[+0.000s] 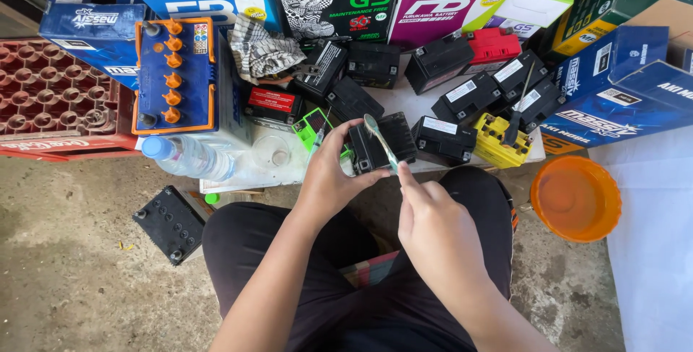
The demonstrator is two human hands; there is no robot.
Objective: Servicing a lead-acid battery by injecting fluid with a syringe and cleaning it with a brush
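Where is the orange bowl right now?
In the head view the orange bowl sits on the ground at the right, just beyond the person's knee, below the blue boxes and to the right of the right hand.

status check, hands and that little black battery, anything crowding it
Left hand grips small black battery. Right hand holds spoon over its top. More black batteries packed close behind; plastic bottle to the left.

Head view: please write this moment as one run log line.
left hand: grips small black battery | right hand: holds spoon over it | water bottle: lying nearby
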